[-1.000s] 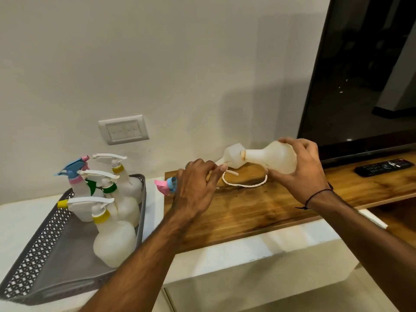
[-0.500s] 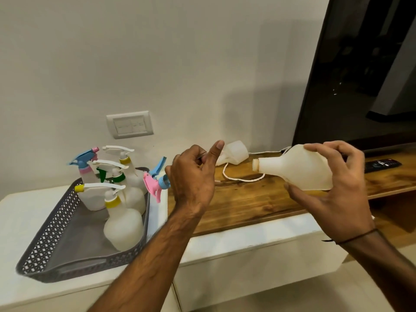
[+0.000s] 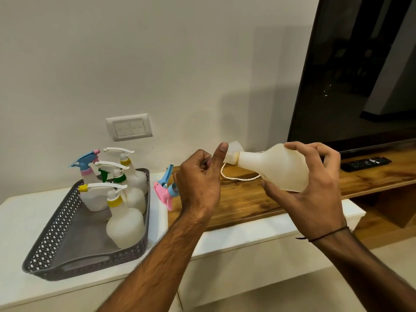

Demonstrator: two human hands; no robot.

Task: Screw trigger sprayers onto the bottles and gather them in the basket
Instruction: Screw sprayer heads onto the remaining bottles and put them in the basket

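While the left hand (image 3: 199, 188) is gripping the pink-and-blue sprayer (image 3: 165, 191) and the right hand (image 3: 315, 190) is cradling the sideways bottle (image 3: 273, 168) above the worktop (image 3: 247, 199), right of the basket (image 3: 90, 251), a misaligned cap is risking cross-threading.

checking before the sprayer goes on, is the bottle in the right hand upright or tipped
Tipped. The bottle lies nearly on its side in the right hand, its bare neck pointing left toward the left hand.
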